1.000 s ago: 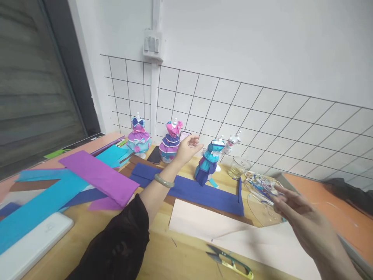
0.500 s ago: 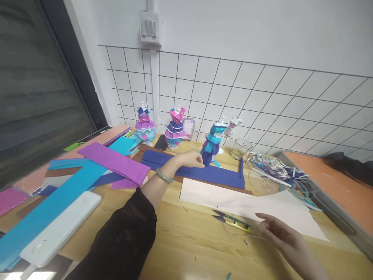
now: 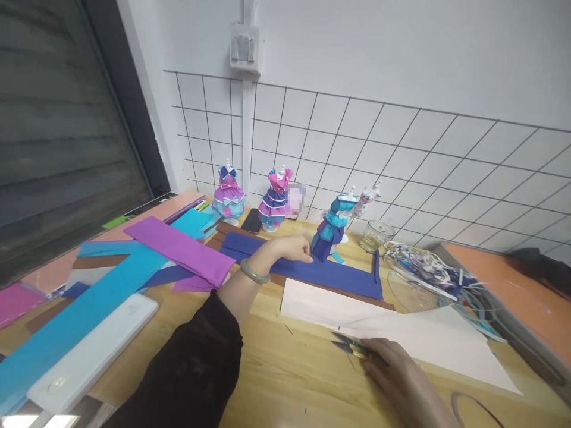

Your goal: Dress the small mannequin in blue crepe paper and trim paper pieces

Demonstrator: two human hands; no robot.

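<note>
My left hand (image 3: 292,248), with a green bangle at the wrist, reaches over a dark blue crepe paper strip (image 3: 343,276). Its fingers are closed at the lower edge of a small dress form (image 3: 332,226) in a teal and dark blue ruffled dress, which leans to the right. The exact grip is hidden behind the fingers. Lower right, my right hand (image 3: 392,368) is closed over the handles of thread snips (image 3: 350,345), their blades pointing left. A pale paper sheet (image 3: 357,312) lies just beyond the snips.
Two dressed forms (image 3: 229,193) (image 3: 274,199) and a phone (image 3: 252,220) stand or lie at the back. A glass jar (image 3: 377,236) and tangled ribbon scraps (image 3: 423,264) are on the right, beside an orange-topped box (image 3: 513,291). Purple (image 3: 182,249) and blue strips (image 3: 89,321) cover the left.
My right hand has moved left and closed over the thread snips on the table. My left hand stays at the small dress form. The whole view has shifted slightly.
</note>
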